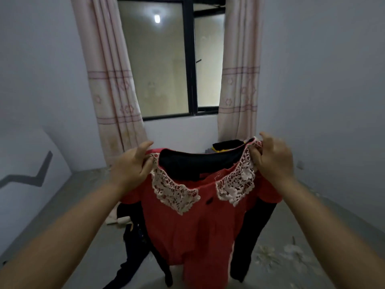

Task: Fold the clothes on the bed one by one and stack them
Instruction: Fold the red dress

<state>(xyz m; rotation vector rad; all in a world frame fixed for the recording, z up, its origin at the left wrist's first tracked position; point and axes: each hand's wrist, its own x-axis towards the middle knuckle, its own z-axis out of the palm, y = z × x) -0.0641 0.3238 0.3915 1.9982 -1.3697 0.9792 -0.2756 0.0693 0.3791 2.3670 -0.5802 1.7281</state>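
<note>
Head view: red dress with white lace collar (200,222) hangs upright in the air, long axis vertical, shoulders pinched between left hand (130,167) and right hand (273,161), both equally near, above the grey bed (83,236) with dark clothes (133,232).

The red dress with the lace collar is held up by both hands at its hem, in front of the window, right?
Not quite. In the head view the left hand and right hand pinch the red dress at its shoulders, beside the lace collar, not at its hem. It does hang before the window.
</note>
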